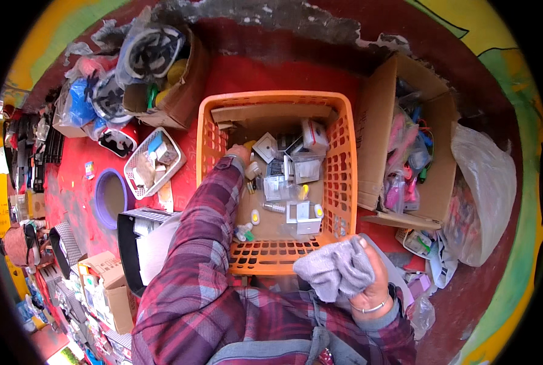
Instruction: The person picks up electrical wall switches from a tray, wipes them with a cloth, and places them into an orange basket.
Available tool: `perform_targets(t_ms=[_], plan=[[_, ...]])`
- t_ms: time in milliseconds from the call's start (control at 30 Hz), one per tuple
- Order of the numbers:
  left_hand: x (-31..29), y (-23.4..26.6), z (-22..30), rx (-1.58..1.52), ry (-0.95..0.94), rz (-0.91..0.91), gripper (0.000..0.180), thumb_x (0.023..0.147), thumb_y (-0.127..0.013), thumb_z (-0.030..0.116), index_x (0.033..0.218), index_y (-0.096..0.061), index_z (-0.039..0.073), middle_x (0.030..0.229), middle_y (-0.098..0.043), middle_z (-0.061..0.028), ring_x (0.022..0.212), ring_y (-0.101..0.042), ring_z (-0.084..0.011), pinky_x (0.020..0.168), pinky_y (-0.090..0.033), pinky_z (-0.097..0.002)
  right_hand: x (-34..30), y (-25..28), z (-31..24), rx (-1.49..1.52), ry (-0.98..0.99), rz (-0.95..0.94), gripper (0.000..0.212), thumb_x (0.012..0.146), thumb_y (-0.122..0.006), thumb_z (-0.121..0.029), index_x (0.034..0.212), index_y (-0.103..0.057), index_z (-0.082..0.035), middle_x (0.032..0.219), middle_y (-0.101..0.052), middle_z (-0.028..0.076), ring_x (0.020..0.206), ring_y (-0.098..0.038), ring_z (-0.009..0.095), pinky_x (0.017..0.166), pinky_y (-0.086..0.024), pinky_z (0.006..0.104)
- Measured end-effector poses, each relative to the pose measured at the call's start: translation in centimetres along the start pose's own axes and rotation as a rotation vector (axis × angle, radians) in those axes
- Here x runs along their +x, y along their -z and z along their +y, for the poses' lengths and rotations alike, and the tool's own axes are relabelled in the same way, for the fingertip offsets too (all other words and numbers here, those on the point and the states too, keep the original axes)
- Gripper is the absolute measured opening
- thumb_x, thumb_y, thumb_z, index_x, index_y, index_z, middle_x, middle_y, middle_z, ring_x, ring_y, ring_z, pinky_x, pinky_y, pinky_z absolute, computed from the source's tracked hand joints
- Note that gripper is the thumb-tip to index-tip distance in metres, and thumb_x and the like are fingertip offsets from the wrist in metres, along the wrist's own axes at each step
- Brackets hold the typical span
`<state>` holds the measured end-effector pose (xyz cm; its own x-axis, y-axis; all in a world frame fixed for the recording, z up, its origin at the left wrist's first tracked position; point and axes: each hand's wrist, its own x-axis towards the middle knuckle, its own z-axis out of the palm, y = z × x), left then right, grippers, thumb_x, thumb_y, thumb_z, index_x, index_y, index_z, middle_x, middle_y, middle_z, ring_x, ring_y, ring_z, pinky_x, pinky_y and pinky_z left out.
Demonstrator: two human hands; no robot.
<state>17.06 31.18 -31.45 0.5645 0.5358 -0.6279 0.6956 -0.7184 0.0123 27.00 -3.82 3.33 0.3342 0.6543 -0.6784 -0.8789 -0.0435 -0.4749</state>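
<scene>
A large orange plastic basket [338,164] stands in front of me, with cardboard lining its bottom and back wall. My left hand [240,153] reaches down inside it at the left wall, close to some small white round items [253,170]; its fingers are mostly hidden. Around the basket's middle lie small white boxes [265,147], clear plastic packs [308,167] and a white and yellow piece [255,217]. Outside the near right corner, my right hand [375,277] is closed on a crumpled grey cloth [338,271].
An open carton [372,146] of colourful bagged goods stands at right, beside clear plastic sheeting [487,188]. At left are a carton [186,91] with helmets, a small white basket [139,188] and a purple basin [104,213]. Goods crowd the far left.
</scene>
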Motion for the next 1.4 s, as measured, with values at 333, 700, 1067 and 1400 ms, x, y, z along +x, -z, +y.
perform_targets(t_ms=[333,700,1067,1400], plan=[[-9.9,9.5,3.6,-1.803,-0.397,-0.046,0.039,0.07,-0.065,0.004,0.109,-0.059,0.0,0.101,-0.066,-0.0125,0.091,-0.065,-0.0253,0.086,-0.051,-0.0379,2.0,1.2,-0.5,-0.083,0.284,-0.311,0.03,0.093,-0.051,-0.027,0.102,-0.061,0.0,0.094,-0.065,0.007,0.083,-0.061,0.016,0.076,-0.05,0.029],[-34.0,17.5,10.7,-2.707,-1.075,-0.423,0.078,0.07,-0.063,0.016,0.14,-0.032,-0.002,0.139,-0.039,-0.0267,0.13,-0.032,-0.0497,0.105,-0.024,-0.0663,2.2,0.2,-3.7,0.326,0.659,-0.529,0.033,0.095,-0.048,-0.029,0.113,-0.056,-0.002,0.106,-0.063,0.01,0.096,-0.061,0.02,0.086,-0.05,0.0339],[-33.5,19.1,10.1,-2.633,-1.25,-0.479,0.048,0.101,-0.026,0.04,0.133,-0.045,0.009,0.135,-0.048,-0.0123,0.126,-0.045,-0.0266,0.108,-0.034,-0.0411,-1.8,-12.7,0.7,-1.779,1.747,-0.187,0.041,0.086,-0.057,-0.031,0.117,-0.06,-0.005,0.125,-0.057,0.015,0.122,-0.049,0.032,0.105,-0.028,0.0509],[-32.4,19.5,9.3,-2.544,-0.877,-0.139,0.043,0.102,-0.031,0.037,0.127,-0.05,0.008,0.126,-0.055,-0.0089,0.117,-0.052,-0.0214,0.103,-0.039,-0.0362,3.8,-13.8,2.4,-1.577,1.741,0.066,0.035,0.09,-0.052,-0.027,0.12,-0.058,-0.009,0.12,-0.058,0.015,0.115,-0.052,0.031,0.1,-0.036,0.0457]])
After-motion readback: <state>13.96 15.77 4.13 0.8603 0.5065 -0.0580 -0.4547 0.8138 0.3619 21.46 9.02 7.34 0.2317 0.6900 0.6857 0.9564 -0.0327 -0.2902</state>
